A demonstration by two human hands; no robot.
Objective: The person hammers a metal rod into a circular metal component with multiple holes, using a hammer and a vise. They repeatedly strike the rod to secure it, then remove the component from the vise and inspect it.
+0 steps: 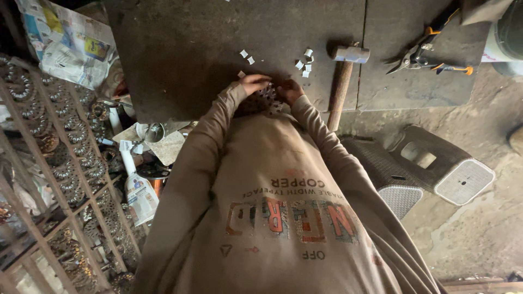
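Both my hands meet at the near edge of a dark metal work plate. My left hand and my right hand grip a small perforated silver metal piece between them, close against my tan sweatshirt. Several small bent bits of silver sheet lie on the plate just beyond my right hand, and two more bits lie beyond my left hand.
A hammer with a wooden handle lies to the right of my hands. Orange-handled tin snips rest at the far right. Two overturned plastic stools sit on the floor at right. A metal rack of ornate rings, newspaper and a bottle crowd the left.
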